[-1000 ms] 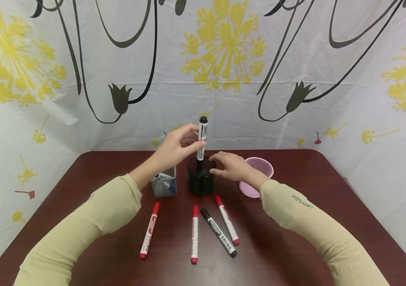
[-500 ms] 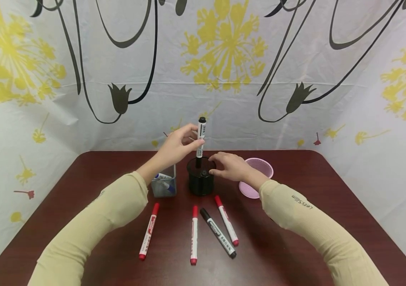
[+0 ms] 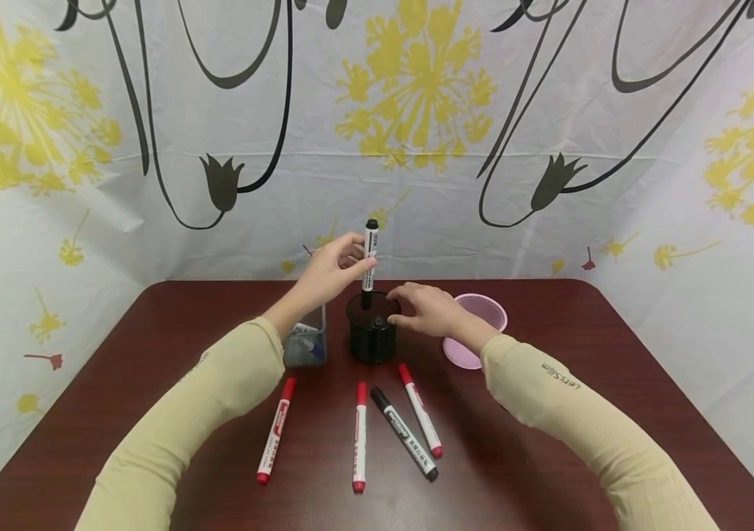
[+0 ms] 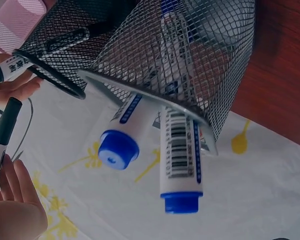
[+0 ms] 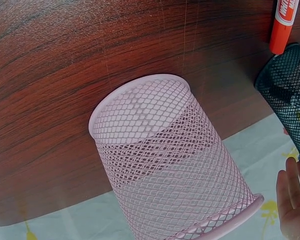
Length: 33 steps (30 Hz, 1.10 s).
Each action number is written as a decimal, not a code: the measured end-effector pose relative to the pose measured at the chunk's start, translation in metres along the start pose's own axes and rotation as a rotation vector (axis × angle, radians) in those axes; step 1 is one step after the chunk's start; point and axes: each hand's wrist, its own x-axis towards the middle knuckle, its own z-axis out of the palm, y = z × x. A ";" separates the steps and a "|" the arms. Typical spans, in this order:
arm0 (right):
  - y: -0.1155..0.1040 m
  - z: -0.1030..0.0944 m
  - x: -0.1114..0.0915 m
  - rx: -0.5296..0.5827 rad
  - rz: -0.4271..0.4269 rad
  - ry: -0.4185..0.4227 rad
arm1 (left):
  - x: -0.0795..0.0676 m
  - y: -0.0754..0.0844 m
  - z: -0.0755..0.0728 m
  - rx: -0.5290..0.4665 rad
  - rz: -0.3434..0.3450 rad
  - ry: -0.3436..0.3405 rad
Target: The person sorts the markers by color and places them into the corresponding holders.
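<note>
My left hand (image 3: 329, 269) pinches a black-and-white marker (image 3: 369, 254) upright between thumb and fingers. Its black lower end overlaps the mouth of the black mesh pen cup (image 3: 373, 343). In the left wrist view, the left hand (image 4: 20, 217) appears at the lower left with the held marker (image 4: 1, 135); another black marker (image 4: 12, 66) pokes out of the black cup. My right hand (image 3: 426, 308) is at that cup's right rim, thumb and fingers apart. The right wrist view shows the fingers of the right hand (image 5: 296, 205) extended, tips right at the rim.
A grey mesh holder (image 3: 306, 346) with blue-capped markers stands left of the black cup, a pink mesh cup (image 3: 463, 352) to its right. In front lie several loose markers, including a red one (image 3: 276, 431) and a black one (image 3: 405, 434). A patterned sheet (image 3: 417, 199) hangs behind the table.
My left hand and its marker have shifted slightly left and a little lower over the black cup. The left forearm has swung rightward. The right hand stays at the rim.
</note>
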 end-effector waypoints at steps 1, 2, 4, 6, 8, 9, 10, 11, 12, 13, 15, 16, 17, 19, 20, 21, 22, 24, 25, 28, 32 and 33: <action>0.000 0.000 0.000 0.002 -0.001 0.001 | 0.001 -0.001 0.001 0.000 -0.002 0.001; 0.000 0.000 0.000 0.000 -0.002 0.002 | 0.001 -0.002 0.001 0.003 -0.006 0.002; 0.001 0.001 0.000 0.001 -0.004 0.001 | 0.003 -0.005 0.003 0.004 -0.010 0.002; 0.001 0.001 0.000 0.005 -0.004 -0.003 | 0.004 -0.008 0.004 0.008 -0.015 0.000; 0.001 0.002 0.000 0.009 -0.002 -0.008 | 0.004 -0.010 0.005 0.012 -0.021 -0.003; 0.001 0.002 -0.001 0.011 -0.002 -0.009 | 0.005 -0.011 0.006 0.013 -0.022 -0.006; 0.001 0.002 -0.001 0.011 -0.001 -0.009 | 0.005 -0.012 0.007 0.017 -0.023 -0.006; 0.001 0.002 -0.001 0.011 0.000 -0.010 | 0.005 -0.012 0.007 0.021 -0.025 -0.007; 0.001 0.001 -0.001 0.008 0.000 -0.009 | 0.005 -0.013 0.008 0.026 -0.026 -0.007; 0.001 0.001 -0.001 0.006 0.001 -0.008 | 0.005 -0.014 0.008 0.034 -0.027 -0.004; 0.001 0.001 -0.001 0.003 0.003 -0.007 | 0.005 -0.016 0.009 0.042 -0.028 -0.002; 0.001 0.001 -0.001 0.003 0.004 -0.007 | 0.005 -0.017 0.009 0.047 -0.026 0.000; 0.001 0.001 0.000 0.004 0.003 -0.007 | 0.005 -0.018 0.010 0.049 -0.026 0.001; 0.001 0.001 0.000 0.011 0.000 -0.008 | 0.004 -0.021 0.011 0.054 -0.015 0.007; 0.001 0.001 0.000 0.015 -0.001 -0.008 | 0.004 -0.022 0.011 0.054 -0.011 0.004; 0.001 0.001 0.000 0.017 -0.003 -0.007 | 0.004 -0.023 0.012 0.054 -0.011 0.002; 0.001 0.001 0.000 0.019 -0.005 -0.007 | 0.004 -0.025 0.013 0.059 -0.016 -0.002; 0.002 0.002 0.000 0.021 -0.006 -0.008 | 0.004 -0.028 0.015 0.070 -0.031 -0.014; 0.002 0.002 0.000 0.020 -0.006 -0.008 | 0.004 -0.029 0.016 0.080 -0.037 -0.020; 0.002 0.002 -0.001 0.018 0.000 -0.017 | 0.002 -0.032 0.017 0.075 -0.057 -0.042; 0.001 0.001 -0.001 0.016 0.007 -0.017 | 0.000 -0.031 0.018 0.060 -0.036 -0.032; 0.001 0.001 -0.001 0.009 0.008 -0.012 | 0.000 -0.031 0.018 0.061 -0.028 -0.025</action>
